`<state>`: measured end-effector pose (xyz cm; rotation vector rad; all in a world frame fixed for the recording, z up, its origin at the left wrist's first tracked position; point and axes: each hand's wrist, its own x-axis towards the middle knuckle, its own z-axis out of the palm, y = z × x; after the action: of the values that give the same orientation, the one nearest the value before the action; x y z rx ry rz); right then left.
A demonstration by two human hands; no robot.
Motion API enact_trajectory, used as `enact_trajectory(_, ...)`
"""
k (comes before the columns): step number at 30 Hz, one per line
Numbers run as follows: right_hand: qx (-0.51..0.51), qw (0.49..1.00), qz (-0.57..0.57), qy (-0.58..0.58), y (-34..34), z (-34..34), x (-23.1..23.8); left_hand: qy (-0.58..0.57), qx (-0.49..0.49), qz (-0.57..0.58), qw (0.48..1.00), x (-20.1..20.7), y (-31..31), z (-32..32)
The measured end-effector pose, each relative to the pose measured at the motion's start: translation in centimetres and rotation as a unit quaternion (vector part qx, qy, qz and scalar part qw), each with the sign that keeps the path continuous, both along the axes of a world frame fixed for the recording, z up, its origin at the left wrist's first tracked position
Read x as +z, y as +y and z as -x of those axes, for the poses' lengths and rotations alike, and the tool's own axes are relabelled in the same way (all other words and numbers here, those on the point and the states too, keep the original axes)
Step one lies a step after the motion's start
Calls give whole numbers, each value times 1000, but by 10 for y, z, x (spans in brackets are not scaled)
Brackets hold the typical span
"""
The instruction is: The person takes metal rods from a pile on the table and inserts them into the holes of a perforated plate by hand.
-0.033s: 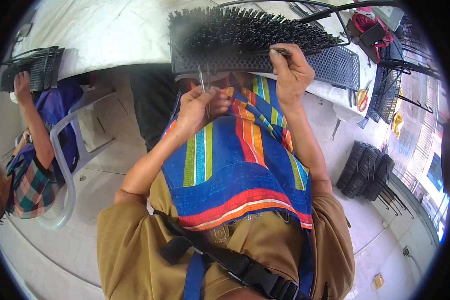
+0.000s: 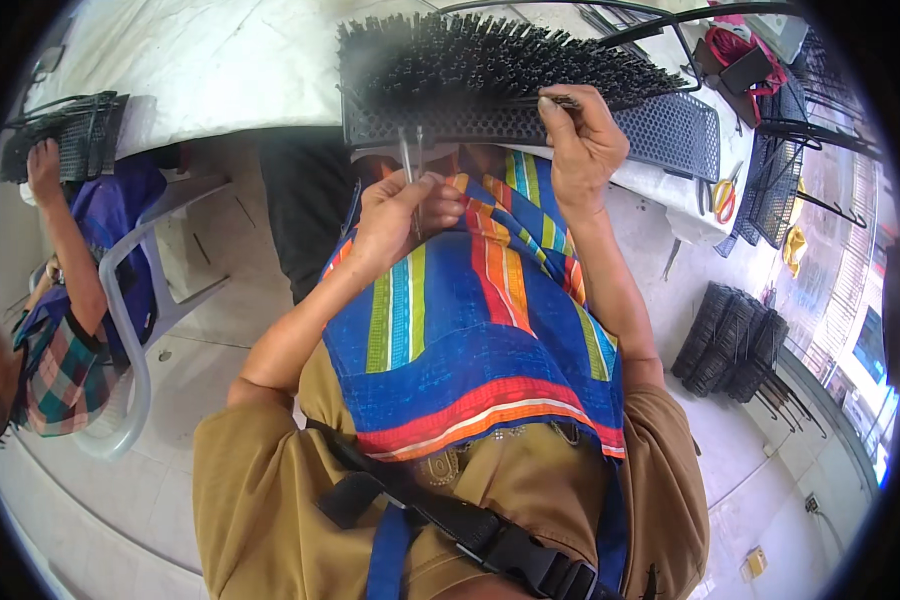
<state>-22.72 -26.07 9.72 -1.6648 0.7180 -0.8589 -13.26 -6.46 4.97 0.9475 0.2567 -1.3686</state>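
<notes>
In front of me is a black perforated panel (image 2: 660, 130) bearing a thick mass of stiff black bristles (image 2: 500, 62). My left hand (image 2: 395, 208) is closed around a slim two-pronged metal tool (image 2: 407, 160), whose prongs point up at the panel's near edge. A blurry patch over the left part of the bristles hides where the prongs end. On the right, my right hand (image 2: 587, 150) pinches thumb against finger at the bristles' near edge. A thin dark piece shows there, too small to name. Below both hands a striped blue apron (image 2: 450, 330) covers my lap.
Thin black bars (image 2: 660, 25) arch over the panel's far side. Yellow-handled scissors (image 2: 724, 200) hang by the table's right edge. A black bundle with hooked rods (image 2: 732, 340) sits on the floor at right. To the left, another person works beside a white plastic chair (image 2: 130, 330).
The metal tool's prongs have shifted very slightly near the panel's edge. Both hands otherwise keep their places, and the bristled panel has not moved.
</notes>
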Motion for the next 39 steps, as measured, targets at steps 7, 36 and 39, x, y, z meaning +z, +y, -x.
enact_trajectory(7,40,984,171,32,-2,-1,-2,35,-35,22,999,-7,-2,-3)
enact_trajectory(36,71,924,349,137,-5,-24,5,15,-26,13,999,-7,2,-2)
enact_trajectory(39,41,908,374,182,1,-24,4,29,-31,29,999,-9,2,-3)
